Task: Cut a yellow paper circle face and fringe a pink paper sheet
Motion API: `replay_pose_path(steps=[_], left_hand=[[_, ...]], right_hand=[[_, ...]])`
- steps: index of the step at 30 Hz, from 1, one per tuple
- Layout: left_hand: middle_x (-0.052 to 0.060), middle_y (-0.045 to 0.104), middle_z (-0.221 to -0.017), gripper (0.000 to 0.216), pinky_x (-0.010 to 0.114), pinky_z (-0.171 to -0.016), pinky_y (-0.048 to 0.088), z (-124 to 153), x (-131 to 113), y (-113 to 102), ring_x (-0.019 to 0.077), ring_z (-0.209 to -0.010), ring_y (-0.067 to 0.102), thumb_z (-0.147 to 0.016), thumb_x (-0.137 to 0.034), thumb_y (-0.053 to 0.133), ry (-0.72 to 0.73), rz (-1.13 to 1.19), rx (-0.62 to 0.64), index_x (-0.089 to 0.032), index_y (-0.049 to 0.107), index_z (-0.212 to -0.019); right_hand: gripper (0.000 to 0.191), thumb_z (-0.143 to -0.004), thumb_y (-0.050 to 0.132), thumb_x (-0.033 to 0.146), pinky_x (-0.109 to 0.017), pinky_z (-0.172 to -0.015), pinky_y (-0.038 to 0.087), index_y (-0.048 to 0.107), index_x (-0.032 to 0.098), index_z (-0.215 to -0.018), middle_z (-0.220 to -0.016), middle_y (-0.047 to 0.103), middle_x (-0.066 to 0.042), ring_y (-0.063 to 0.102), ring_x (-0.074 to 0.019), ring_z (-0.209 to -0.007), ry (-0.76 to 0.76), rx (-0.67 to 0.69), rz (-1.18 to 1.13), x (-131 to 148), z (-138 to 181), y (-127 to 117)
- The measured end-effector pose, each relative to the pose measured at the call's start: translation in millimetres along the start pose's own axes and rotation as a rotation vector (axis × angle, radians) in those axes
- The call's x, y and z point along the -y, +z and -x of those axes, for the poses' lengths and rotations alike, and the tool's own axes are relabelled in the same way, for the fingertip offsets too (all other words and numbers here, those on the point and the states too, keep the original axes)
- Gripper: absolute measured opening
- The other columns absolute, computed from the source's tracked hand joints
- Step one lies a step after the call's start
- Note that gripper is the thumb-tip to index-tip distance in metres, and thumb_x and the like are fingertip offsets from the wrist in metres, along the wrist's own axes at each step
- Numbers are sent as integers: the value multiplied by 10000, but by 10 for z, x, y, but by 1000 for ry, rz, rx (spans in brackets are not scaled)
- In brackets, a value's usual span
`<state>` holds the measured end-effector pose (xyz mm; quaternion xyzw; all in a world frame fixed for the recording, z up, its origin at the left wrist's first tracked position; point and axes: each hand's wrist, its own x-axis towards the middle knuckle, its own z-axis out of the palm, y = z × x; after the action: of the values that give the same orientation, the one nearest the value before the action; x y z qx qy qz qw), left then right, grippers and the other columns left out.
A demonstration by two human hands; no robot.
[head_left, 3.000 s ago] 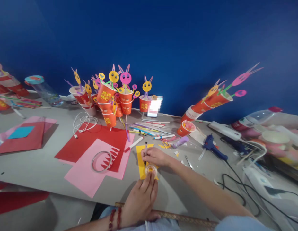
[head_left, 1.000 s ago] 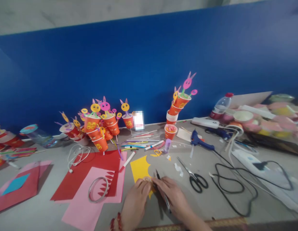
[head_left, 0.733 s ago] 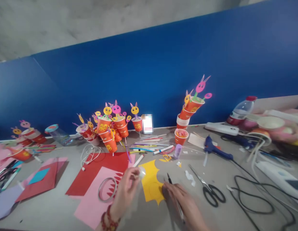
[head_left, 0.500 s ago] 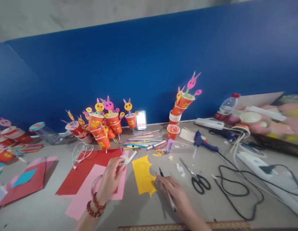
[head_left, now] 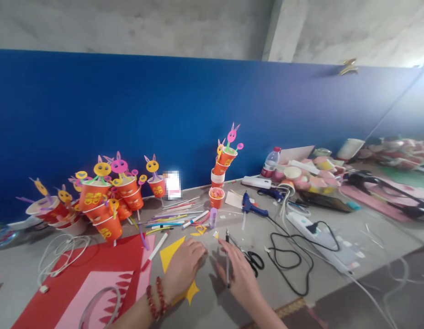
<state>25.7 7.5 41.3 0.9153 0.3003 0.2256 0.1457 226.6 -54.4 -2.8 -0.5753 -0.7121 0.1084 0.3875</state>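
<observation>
My left hand [head_left: 182, 269], with a red bead bracelet at the wrist, lies flat on the yellow paper [head_left: 171, 253], fingers stretched toward its right edge. To its right, my right hand [head_left: 237, 274] rests palm down on the grey table [head_left: 301, 256] with a black pen [head_left: 227, 256] under its fingers, the tip pointing away from me. Black-handled scissors [head_left: 253, 260] lie just right of that hand.
Red and pink sheets [head_left: 95, 269] and a tape ring [head_left: 98, 306] lie at left. Orange cups with paper bunnies [head_left: 105, 201] stand along the blue wall; more are stacked [head_left: 220, 167] behind markers [head_left: 177, 219]. A blue glue gun [head_left: 251, 208], power strip [head_left: 315, 233] and black cables [head_left: 287, 260] lie right.
My left hand put down the small white object it had carried over the red sheet and came back onto the yellow paper. The view swung up and right.
</observation>
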Motion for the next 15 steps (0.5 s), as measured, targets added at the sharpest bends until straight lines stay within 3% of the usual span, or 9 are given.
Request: replay_pose_path(steps=[3,9,12,15], left_hand=[[65,671,-1007,214,385,-882,514,-148,-111,124,228,-951,594,-890,-87,461,88,1,46,-199,601,-1007],[57,663,-990,192,368,-899,513,-235,-239,192,219,-952,593,-864,-67,484,146,44,61,-197,582,-967],[93,638,-1167,267,377,-1002,483,-216,-207,150,221,-1121,576,-874,-66,477,141,78,-13,-190,577,-1089],[104,531,-1372,340,401,-1076,442,-120,-39,64,221,-1281,493,-909,-105,463,22,100,-111,-213,542,-1222]], right_hand=[[638,-767,563,148,-491,-1022,477,456,153,-1396,-1324,607,-177,576,-326,-1214,-53,75,24,-122,-91,-96],[696,-680,566,118,-427,-999,490,452,145,-1366,-1299,612,-170,586,-297,-1194,-108,192,-73,-167,-178,-144],[647,-721,567,127,-424,-992,484,452,174,-1356,-1268,623,-152,590,-289,-1174,-113,172,-54,-264,-275,-172],[536,-791,566,167,-448,-984,471,482,184,-1320,-1266,623,-154,587,-303,-1169,4,102,105,-444,-495,-236]])
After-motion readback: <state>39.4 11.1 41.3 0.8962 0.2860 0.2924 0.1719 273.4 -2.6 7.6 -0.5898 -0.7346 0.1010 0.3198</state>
